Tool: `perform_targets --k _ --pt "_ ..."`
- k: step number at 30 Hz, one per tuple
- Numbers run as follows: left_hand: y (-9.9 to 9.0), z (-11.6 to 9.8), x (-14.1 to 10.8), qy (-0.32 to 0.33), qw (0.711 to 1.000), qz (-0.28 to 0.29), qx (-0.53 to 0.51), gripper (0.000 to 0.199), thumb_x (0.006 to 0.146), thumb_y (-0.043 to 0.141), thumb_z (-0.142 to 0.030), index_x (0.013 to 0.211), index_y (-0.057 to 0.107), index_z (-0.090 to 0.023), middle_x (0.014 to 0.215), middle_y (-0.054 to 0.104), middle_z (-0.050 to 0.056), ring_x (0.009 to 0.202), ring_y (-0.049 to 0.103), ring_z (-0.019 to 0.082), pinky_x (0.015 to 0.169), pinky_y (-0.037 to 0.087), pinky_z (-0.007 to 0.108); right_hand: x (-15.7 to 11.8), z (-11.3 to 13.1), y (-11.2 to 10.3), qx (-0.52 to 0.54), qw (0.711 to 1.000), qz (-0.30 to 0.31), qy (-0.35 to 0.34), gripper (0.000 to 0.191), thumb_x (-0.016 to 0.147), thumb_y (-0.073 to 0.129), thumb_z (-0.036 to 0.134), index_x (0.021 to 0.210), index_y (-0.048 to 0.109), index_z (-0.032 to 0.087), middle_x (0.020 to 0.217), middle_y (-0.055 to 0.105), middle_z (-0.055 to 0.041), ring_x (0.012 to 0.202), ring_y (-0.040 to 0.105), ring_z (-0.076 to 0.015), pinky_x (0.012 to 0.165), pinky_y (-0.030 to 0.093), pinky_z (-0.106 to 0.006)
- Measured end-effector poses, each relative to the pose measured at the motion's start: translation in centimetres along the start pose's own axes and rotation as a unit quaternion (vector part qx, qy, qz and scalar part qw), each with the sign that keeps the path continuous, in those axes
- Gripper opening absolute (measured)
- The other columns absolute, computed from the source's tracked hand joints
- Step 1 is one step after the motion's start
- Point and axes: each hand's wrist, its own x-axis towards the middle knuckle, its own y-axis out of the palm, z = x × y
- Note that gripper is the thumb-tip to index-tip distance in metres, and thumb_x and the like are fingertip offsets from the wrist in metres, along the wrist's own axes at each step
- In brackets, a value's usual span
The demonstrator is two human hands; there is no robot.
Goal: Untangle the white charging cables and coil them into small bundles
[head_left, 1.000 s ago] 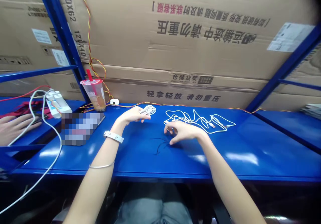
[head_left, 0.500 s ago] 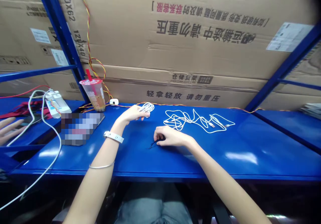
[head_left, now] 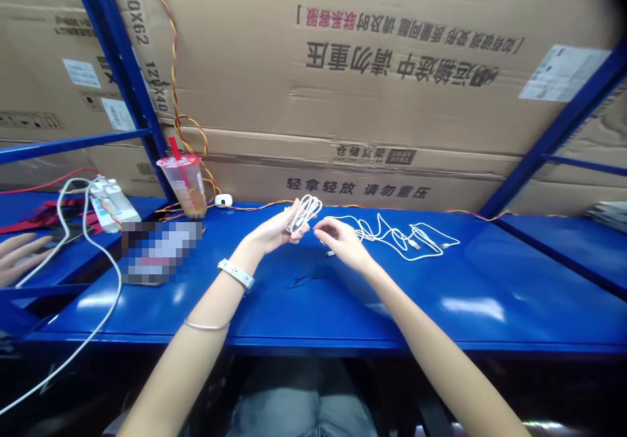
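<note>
My left hand [head_left: 277, 231] is closed around a coiled white charging cable [head_left: 304, 213], raised above the blue shelf. Just right of the coil is my right hand [head_left: 345, 244], its fingers curled and thumb and fingertips close together; what they pinch, if anything, is too small to make out. A small white cable end [head_left: 330, 253] shows beneath these fingers. Thin black ties [head_left: 307, 281] lie on the shelf in front of both hands. Behind my right hand a loosely tangled white cable [head_left: 392, 234] spreads out, partly hidden by it.
On the left stand a drink cup [head_left: 183, 185] with a red straw, a blurred-out phone-like slab [head_left: 164, 254], a white earbud case [head_left: 223, 200] and a power strip [head_left: 115, 205]. Another person's hand [head_left: 22, 257] rests at far left. Cardboard boxes [head_left: 392, 117] line the back.
My left hand has moved right and turned, bringing the coiled cable toward the middle. My right hand has lifted off the black ties and moved up beside the coil.
</note>
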Motion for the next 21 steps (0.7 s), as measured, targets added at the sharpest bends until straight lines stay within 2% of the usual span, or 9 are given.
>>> perform_targets --k 3,5,8,11,16,21 --pt "1.0 1.0 0.5 -0.011 1.0 0.005 0.006 0.053 0.086 0.042 -0.062 0.089 0.061 -0.012 0.068 0.057 0.004 0.05 0.045 0.007 0.046 0.033 0.02 0.2 -0.5 0.3 0.057 0.997 -0.041 0.024 0.023 0.083 0.055 0.041 0.086 0.055 0.018 0.081 0.065 -0.0033 0.071 0.059 -0.0158 0.068 0.047 -0.029" --pt "1.5 1.6 0.8 -0.009 1.0 0.008 0.012 0.052 0.087 0.042 -0.061 0.091 0.061 -0.013 0.068 0.057 0.003 0.05 0.046 0.008 0.047 0.034 0.02 0.1 -0.5 0.3 0.069 0.996 -0.041 0.034 0.023 0.082 0.056 0.041 0.083 0.052 0.019 0.078 0.066 -0.0033 0.072 0.061 -0.0165 0.07 0.048 -0.03" --pt "2.0 2.2 1.0 -0.012 1.0 0.015 0.011 0.051 0.086 0.042 -0.062 0.093 0.06 -0.015 0.067 0.056 0.001 0.052 0.049 0.008 0.049 0.037 0.02 0.0 -0.1 0.2 0.054 0.996 -0.046 0.051 0.024 0.079 0.059 0.042 0.079 0.05 0.02 0.071 0.064 -0.0019 0.066 0.059 -0.0164 0.066 0.047 -0.029" --pt "2.5 2.4 1.0 -0.008 1.0 0.024 0.0 0.052 0.086 0.043 -0.063 0.1 0.06 -0.016 0.069 0.056 0.001 0.056 0.053 0.01 0.051 0.04 0.021 -0.1 0.1 0.0 0.019 0.995 -0.085 0.054 0.023 0.075 0.061 0.04 0.074 0.05 0.02 0.067 0.06 -0.0007 0.063 0.055 -0.0154 0.063 0.044 -0.028" --pt "3.2 2.2 0.9 0.019 0.999 0.044 -0.026 0.051 0.087 0.042 -0.06 0.114 0.058 -0.02 0.09 0.064 0.008 0.074 0.062 0.015 0.06 0.048 0.024 -0.1 0.1 -0.3 -0.013 0.991 -0.121 0.057 0.019 0.073 0.062 0.035 0.071 0.053 0.018 0.066 0.059 -0.0007 0.061 0.052 -0.0145 0.062 0.042 -0.027" --pt "3.9 2.3 0.8 0.039 0.998 0.044 -0.025 0.048 0.09 0.041 -0.054 0.124 0.053 -0.022 0.112 0.064 0.011 0.091 0.063 0.019 0.074 0.051 0.03 0.0 -0.1 -0.3 -0.064 0.987 -0.139 0.058 0.017 0.073 0.06 0.034 0.069 0.059 0.017 0.072 0.063 -0.004 0.066 0.055 -0.0168 0.065 0.041 -0.029"
